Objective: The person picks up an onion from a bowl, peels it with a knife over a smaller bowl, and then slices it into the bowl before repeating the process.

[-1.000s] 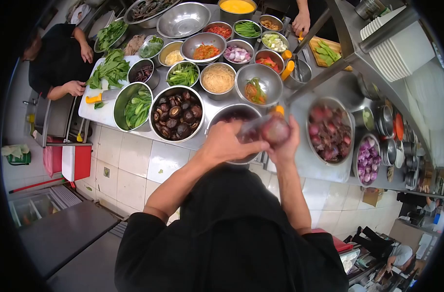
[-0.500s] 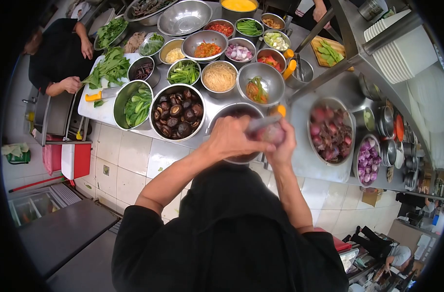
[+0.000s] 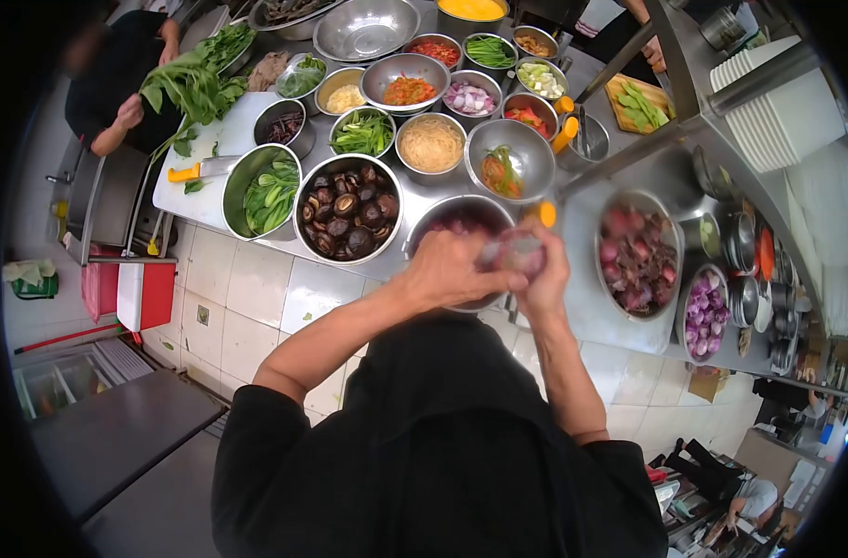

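Observation:
My right hand [image 3: 547,274] is closed around a red onion [image 3: 522,256], held up above the table's front edge. Close against it, my left hand [image 3: 447,270] is closed on a knife; its grey blade [image 3: 494,251] is blurred at the onion, and its handle is hidden in my fingers. Below both hands is a steel pot [image 3: 461,206] with purple-red pieces inside, partly covered by my left hand. Just behind my right hand, a yellow handle [image 3: 542,214] sticks up.
To the right stand a basin [image 3: 673,223] of red onions and skins and a bowl of peeled onions [image 3: 705,310]. On the left are a pot of mushrooms [image 3: 348,212] and a pot of greens [image 3: 271,192]. A co-worker's hand [image 3: 128,112] holds leafy greens.
My view has shifted slightly, so the table sits a little further right. The blade at the onion has moved and looks less distinct. The co-worker has lifted the leafy greens off the white board.

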Demonstrator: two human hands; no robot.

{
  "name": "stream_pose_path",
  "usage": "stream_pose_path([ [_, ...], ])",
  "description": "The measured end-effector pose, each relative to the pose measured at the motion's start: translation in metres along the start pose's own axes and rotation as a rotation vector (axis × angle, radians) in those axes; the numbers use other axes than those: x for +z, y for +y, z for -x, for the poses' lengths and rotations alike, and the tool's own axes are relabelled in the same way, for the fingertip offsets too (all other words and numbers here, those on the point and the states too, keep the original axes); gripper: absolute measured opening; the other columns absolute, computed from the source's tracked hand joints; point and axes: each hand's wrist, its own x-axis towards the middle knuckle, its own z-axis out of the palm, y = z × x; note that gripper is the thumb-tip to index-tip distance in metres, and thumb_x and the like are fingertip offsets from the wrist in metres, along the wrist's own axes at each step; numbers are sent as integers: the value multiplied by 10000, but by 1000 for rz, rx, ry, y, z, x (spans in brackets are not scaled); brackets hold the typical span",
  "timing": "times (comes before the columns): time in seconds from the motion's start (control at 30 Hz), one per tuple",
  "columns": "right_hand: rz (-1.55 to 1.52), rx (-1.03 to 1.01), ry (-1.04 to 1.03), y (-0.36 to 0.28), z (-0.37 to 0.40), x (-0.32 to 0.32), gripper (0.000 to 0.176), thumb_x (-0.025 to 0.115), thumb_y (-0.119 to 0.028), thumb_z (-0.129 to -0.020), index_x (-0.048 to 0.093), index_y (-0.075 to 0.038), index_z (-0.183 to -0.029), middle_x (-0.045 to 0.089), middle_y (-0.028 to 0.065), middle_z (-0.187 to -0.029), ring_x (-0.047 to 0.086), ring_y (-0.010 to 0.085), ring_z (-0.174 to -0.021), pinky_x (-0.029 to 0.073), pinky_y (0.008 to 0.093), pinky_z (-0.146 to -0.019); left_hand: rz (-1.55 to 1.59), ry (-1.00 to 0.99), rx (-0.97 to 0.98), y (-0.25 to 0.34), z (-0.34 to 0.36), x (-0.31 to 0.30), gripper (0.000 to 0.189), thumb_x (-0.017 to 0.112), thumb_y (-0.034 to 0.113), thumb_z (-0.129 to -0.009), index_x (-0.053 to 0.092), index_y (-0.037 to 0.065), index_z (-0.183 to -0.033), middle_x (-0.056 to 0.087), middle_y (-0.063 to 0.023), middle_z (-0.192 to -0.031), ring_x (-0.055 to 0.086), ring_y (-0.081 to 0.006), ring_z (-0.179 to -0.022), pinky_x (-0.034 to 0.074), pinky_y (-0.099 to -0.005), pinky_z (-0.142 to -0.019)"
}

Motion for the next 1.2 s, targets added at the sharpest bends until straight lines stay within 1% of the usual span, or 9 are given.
stream_pose_path([
  [0.17,62,153,-23,-14,1,3,324,370,-259,-928,544,-17,-800,530,51,-771,499,135,-718,427,263,-714,6,-41,33,3,-3,-2,689,670,647,-759,554,-23,-643,498,-154,-496,563,-332,-459,450,-402,-452],
  [0.47,199,-289,68,7,-2,-2,394,337,-281,-912,570,4,-771,544,59,-790,495,133,-723,402,258,-699,61,39,38,4,2,10,629,640,572,-835,557,-18,-633,465,-163,-475,528,-319,-414,417,-389,-415],
  [0.57,206,-99,6,1,-4,-7,387,336,-293,-914,572,4,-840,565,72,-823,518,140,-732,415,265,-688,66,14,126,9,-1,3,603,646,542,-847,559,-16,-633,453,-159,-467,512,-310,-401,413,-380,-411],
  [0.73,32,-2,-318,-16,-4,-7,434,367,-358,-913,543,-2,-1088,602,98,-951,580,136,-809,446,227,-627,286,4,-62,9,2,4,595,664,488,-860,529,-15,-572,453,-157,-458,497,-234,-387,385,-349,-401],
  [0.8,2,24,-433,-25,-2,-5,484,416,-398,-916,519,-17,-1197,605,98,-1022,594,108,-826,417,165,-520,353,1,-137,12,3,1,595,669,468,-866,527,-20,-556,467,-158,-460,498,-193,-393,377,-338,-401],
  [0.9,29,-24,-381,-9,-9,-17,459,459,-409,-929,523,-33,-1186,607,85,-1017,595,98,-822,395,145,-485,289,23,-214,9,7,3,574,671,442,-877,559,-32,-572,502,-155,-469,518,-148,-416,383,-329,-408],
  [0.97,-8,-20,-272,-6,-8,-11,402,511,-434,-941,542,-80,-1127,604,29,-949,585,66,-768,405,153,-473,247,94,-265,6,8,8,546,665,433,-886,601,-41,-621,531,-147,-477,553,-135,-438,407,-326,-418],
  [1.0,3,-20,-197,-1,-8,-11,388,515,-441,-943,546,-92,-1109,600,16,-929,580,56,-749,408,158,-467,281,207,-216,3,6,15,500,659,412,-895,637,-44,-691,563,-127,-490,607,-139,-472,445,-321,-433],
  [1.2,-12,20,38,8,-7,0,351,508,-464,-954,557,-125,-1035,580,-17,-857,553,36,-688,413,173,-445,70,286,-70,8,4,12,403,671,351,-897,649,-21,-745,571,-117,-505,622,-201,-465,458,-324,-435],
])
